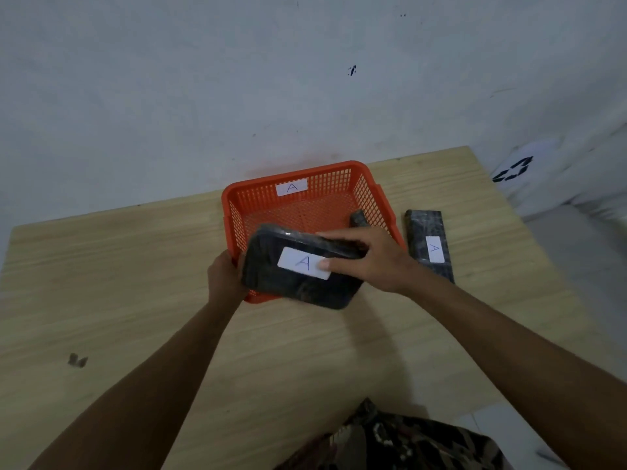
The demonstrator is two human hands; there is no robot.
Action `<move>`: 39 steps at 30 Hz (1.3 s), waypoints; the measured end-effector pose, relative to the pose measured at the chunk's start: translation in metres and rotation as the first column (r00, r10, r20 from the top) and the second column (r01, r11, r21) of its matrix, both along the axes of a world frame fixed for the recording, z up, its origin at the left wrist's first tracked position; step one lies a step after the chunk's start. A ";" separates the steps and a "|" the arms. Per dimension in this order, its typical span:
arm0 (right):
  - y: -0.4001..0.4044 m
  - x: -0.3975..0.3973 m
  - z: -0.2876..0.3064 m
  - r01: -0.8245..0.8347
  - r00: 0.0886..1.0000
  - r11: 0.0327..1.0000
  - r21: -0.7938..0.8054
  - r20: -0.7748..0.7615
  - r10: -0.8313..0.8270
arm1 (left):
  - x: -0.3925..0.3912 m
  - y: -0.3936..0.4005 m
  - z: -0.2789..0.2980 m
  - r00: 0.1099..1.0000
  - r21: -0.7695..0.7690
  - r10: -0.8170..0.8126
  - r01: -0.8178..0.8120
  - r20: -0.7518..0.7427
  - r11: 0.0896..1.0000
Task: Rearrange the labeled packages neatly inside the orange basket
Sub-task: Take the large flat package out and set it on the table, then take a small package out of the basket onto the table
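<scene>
A wooden table point(135, 283) was seen against a pale wall point(203, 79), with the orange basket point(298, 201) set near the table's far edge. A white "A" label point(291, 187) was fixed on the inside of the basket's far wall. A black wrapped package point(291, 286), carrying its own white "A" label point(303, 262), was held over the basket's near-left corner, tilted, its near edge overhanging the rim toward the person. The package was gripped by both hands: the left hand point(225, 278) was closed around its left end, fingers hidden beneath, and the right hand point(369, 257) was laid across its right side, thumb pressed on the label's edge and fingers curled over the far edge. Whether the package's underside was touching the rim could not be told. A second dark package point(359, 218) was partly seen inside the basket at the right wall, mostly hidden behind the right hand; its label was not visible. A third black package point(429, 244), long and narrow with an "A" label point(434, 249), was lying flat on the table just beside the basket's right side, apart from it. A small dark mark point(77, 360) was noted on the near-left of the table. Camouflage-patterned clothing point(407, 439) was visible at the bottom edge.
</scene>
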State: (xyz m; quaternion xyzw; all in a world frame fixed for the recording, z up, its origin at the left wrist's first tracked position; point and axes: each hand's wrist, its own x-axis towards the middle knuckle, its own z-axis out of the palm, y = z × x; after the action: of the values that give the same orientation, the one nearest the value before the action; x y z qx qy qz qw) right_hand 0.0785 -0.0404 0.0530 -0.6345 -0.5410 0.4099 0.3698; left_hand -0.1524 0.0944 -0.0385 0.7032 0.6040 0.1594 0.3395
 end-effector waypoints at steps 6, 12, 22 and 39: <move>-0.023 -0.002 -0.022 -0.192 0.979 0.883 -0.429 -0.024 0.202 | 0.002 0.001 0.000 0.997 0.000 0.058 -0.058 0.044 0.998; -0.049 -0.009 -0.075 -0.035 0.999 0.836 -0.548 0.012 0.050 | 0.000 0.005 -0.004 0.999 0.011 0.036 -0.036 0.005 0.999; -0.050 -0.023 -0.083 0.211 0.776 0.975 0.070 0.595 -0.211 | 0.001 0.006 -0.009 0.998 0.030 0.061 -0.061 0.002 0.998; 0.023 0.005 -0.084 0.463 0.721 0.869 -0.177 0.645 -0.252 | 0.006 0.002 -0.016 0.990 0.040 0.137 -0.139 0.037 0.990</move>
State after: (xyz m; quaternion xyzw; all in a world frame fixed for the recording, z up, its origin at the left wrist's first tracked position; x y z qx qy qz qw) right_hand 0.0834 -0.0178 -0.0310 -0.8766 -0.4194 0.1893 0.1409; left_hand -0.1465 0.0965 -0.0549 0.6641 0.6418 0.2072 0.3227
